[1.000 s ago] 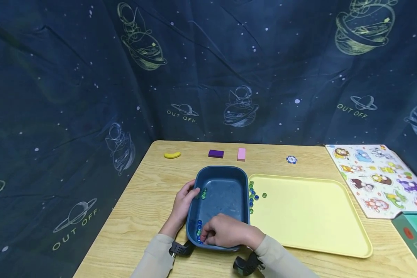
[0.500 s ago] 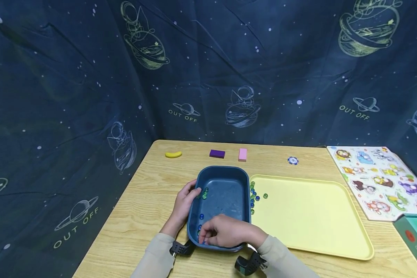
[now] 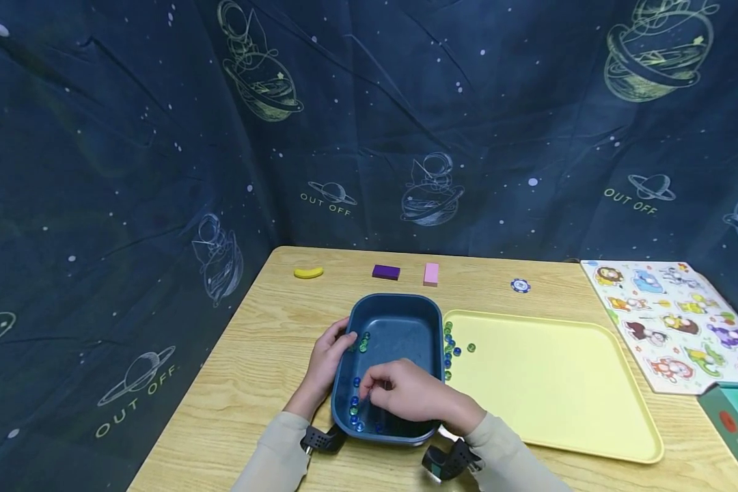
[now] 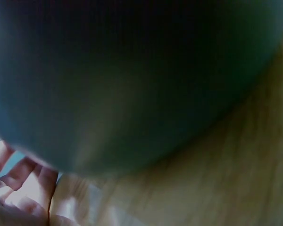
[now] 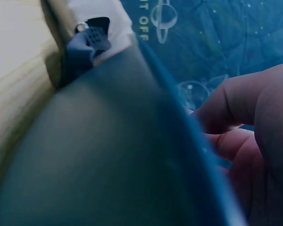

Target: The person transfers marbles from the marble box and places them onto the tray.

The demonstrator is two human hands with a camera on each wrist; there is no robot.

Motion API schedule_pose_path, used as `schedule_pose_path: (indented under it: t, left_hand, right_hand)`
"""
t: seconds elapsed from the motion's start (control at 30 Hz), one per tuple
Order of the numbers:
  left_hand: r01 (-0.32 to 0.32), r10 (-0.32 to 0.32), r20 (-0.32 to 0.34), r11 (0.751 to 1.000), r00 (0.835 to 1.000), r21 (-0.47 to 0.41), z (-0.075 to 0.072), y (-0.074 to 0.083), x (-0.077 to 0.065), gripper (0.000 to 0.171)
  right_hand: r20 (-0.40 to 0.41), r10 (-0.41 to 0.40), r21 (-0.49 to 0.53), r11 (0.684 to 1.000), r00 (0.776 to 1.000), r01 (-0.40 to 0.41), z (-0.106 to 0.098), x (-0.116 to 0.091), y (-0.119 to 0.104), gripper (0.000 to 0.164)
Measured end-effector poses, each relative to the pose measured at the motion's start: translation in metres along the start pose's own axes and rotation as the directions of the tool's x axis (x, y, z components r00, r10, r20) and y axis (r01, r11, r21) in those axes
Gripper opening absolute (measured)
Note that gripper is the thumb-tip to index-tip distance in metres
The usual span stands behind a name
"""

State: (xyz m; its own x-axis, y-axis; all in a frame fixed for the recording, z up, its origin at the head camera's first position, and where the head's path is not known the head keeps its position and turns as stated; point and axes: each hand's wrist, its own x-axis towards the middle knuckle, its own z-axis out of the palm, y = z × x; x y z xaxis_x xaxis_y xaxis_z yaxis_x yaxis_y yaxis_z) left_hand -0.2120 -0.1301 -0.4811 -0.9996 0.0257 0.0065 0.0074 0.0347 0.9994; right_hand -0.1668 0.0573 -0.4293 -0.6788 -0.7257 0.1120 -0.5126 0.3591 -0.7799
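A dark blue bin (image 3: 400, 328) lies on the table. My left hand (image 3: 326, 359) grips its left side, thumb over the rim. Over the bin's near half is my right hand (image 3: 408, 391), fingers bent downward; whether the fingertips pinch anything is hidden. Along the bin's left wall run several blue and green marbles (image 3: 354, 410), close to those fingertips. A dark blue marble (image 3: 378, 428) lies below the right hand, near the front wall. Farther back, green marbles (image 3: 364, 343) sit beside the left thumb. In the right wrist view, the bin's wall (image 5: 108, 141) hides part of the curled fingers (image 5: 231, 141).
Right of the bin, a yellow tray (image 3: 553, 383) holds several green and blue marbles (image 3: 449, 348) by its left edge. Behind stand a yellow banana-shaped piece (image 3: 308, 272), a purple block (image 3: 385, 272), a pink block (image 3: 430, 274) and a poker chip (image 3: 520, 285). An animal puzzle board (image 3: 676, 321) lies far right.
My right hand has risen from the bin's front left corner and shifted slightly back and right, uncovering marbles there. A blue marble came apart from the row by the left wall. My left hand keeps its grip.
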Motion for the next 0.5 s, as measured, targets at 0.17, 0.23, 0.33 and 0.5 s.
schedule_pose_path:
  t: [0.17, 0.23, 0.33, 0.5]
  left_hand:
    - [-0.005, 0.005, -0.019, 1.000, 1.000, 0.024, -0.001, -0.008, 0.003, 0.036]
    - [-0.003, 0.004, -0.031, 0.999, 1.000, 0.032, -0.001, -0.010, 0.003, 0.035]
    - [-0.005, 0.006, -0.037, 1.000, 0.999, 0.029, -0.002, -0.012, 0.002, 0.035]
    - [-0.007, 0.008, -0.029, 1.000, 1.000, 0.012, -0.003, -0.012, 0.003, 0.037]
  right_hand:
    - [-0.076, 0.027, 0.002, 1.000, 0.997, -0.027, -0.013, -0.003, 0.000, 0.017]
    - [-0.117, 0.045, 0.000, 0.999, 0.992, -0.045, -0.019, -0.004, 0.001, 0.015]
    - [-0.184, 0.075, 0.001, 0.997, 0.980, -0.076, -0.029, -0.006, 0.002, 0.011]
    - [-0.267, 0.132, 0.065, 0.991, 0.955, -0.118, -0.046, -0.012, 0.006, 0.006]
